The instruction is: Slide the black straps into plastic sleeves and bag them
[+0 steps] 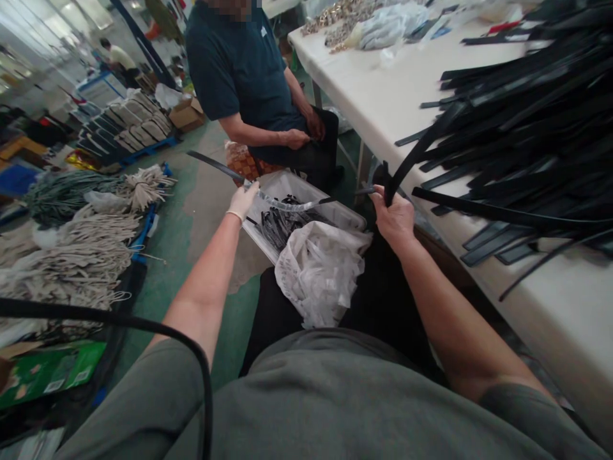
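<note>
Black strapping was what we had in both hands. Our left hand (243, 199) had its fingers closed on a thin black strap (215, 165), one end poking out beyond the knuckles, away from the table. Between our hands ran a clear plastic strip (287, 206), sagging a bit, with a dark bit (330, 199) on the end nearer the right; we couldn't tell if it was all one piece. Our right hand (395, 216) had its fingers clamped on a broad black strap (421, 155) that slanted up toward the pile, and a shorter black piece (385, 174) stuck up just beside them.

Step-wise, we'd call it mid-handling: one length spread across both hands, plastic hanging in the middle. Our take was that the next move called for a firm left pinch and a smooth, easy pull, with the sagging part clear of everything below.

Right under that sat a pale bin (260, 241) with black strips (282, 223) inside, and closer to us a white bag (290, 281) stuffed with clear plastic. Off to our right, the strap pile (517, 128) covered a good chunk of the white table (364, 89). Across from us sat a co-worker (239, 83) in a dark shirt, hands near their lap. Way over left lay beige cord bundles (71, 255).
</note>
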Tool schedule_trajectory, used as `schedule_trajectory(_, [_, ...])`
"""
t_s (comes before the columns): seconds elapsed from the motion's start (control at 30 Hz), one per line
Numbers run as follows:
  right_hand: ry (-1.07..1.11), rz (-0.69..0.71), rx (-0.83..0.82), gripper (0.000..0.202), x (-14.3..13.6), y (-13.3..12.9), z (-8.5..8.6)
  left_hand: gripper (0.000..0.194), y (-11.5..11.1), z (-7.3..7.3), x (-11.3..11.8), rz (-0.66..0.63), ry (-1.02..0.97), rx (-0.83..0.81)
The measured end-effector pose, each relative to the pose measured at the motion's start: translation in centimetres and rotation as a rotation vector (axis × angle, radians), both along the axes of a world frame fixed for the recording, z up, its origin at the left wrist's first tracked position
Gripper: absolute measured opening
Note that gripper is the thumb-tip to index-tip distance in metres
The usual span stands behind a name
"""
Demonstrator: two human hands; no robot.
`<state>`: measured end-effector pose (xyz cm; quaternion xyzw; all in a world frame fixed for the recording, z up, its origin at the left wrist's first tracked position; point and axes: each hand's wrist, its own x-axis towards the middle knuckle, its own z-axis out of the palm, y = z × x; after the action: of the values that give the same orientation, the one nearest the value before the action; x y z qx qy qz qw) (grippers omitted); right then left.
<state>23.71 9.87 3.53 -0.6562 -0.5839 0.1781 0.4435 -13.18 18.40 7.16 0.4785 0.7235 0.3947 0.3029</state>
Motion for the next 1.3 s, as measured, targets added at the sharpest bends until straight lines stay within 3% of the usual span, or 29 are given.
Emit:
schedule_trajectory(0.07, [-0.087, -0.067, -0.082, 0.042, 0.5, -0.9, -1.2, 0.037, -1.6, -2.4, 1.5, -0.129, 0.26, -0.052])
schedule_trajectory(0.13, [-0.091, -0.045, -0.154, 0.039, 0.7, -2.7, -2.2, 0.037, -4.8, -5.3, 3.3, -0.331, 0.455, -0.146])
schedule_trajectory(0.23, [0.066, 0.107, -0.272, 0.039, 0.3, -6.1, -3.6, 0.036, -10.4, -9.7, 6.0, -0.64, 0.482, -0.33])
schedule_trajectory(0.3, [0.232, 0.208, -0.382, 0.041, -0.3, -8.3, -4.5, 0.034, -13.4, -11.9, 7.4, -0.719, 0.501, -0.416])
schedule_trajectory(0.4, [0.436, 0.281, -0.527, 0.043, -1.1, -10.9, -5.3, 0.026, -15.8, -13.3, 8.2, -0.664, 0.508, -0.439])
schedule_trajectory(0.47, [0.512, 0.285, -0.573, 0.044, -1.5, -12.0, -5.4, 0.024, -16.3, -13.0, 8.0, -0.627, 0.482, -0.416])
schedule_trajectory(0.57, [0.569, 0.286, -0.601, 0.045, -1.7, -12.8, -5.1, 0.031, -16.8, -11.0, 7.1, -0.552, 0.353, -0.34])
schedule_trajectory(0.77, [0.725, 0.431, -0.609, 0.047, -3.1, -12.8, -3.9, 0.044, -19.1, -5.3, 6.8, -0.26, -0.478, -0.303])
schedule_trajectory(0.87, [0.811, 0.592, -0.66, 0.045, -5.0, -12.8, -2.4, 0.042, -20.6, -2.4, 7.9, -0.274, -0.619, -0.284])
schedule_trajectory(0.97, [0.903, 0.715, -0.704, 0.046, -7.4, -12.4, -0.5, 0.038, -21.7, -0.6, 9.3, -0.376, -0.656, -0.273])
schedule_trajectory(1.13, [0.953, 0.653, -0.604, 0.036, -10.4, -10.1, 2.0, 0.039, -21.8, -0.8, 10.2, -0.451, -0.771, -0.327])
schedule_trajectory(1.3, [0.878, 0.452, -0.442, 0.022, -9.2, -6.2, 2.4, 0.045, -22.5, -2.1, 8.4, -0.426, -0.853, -0.423])
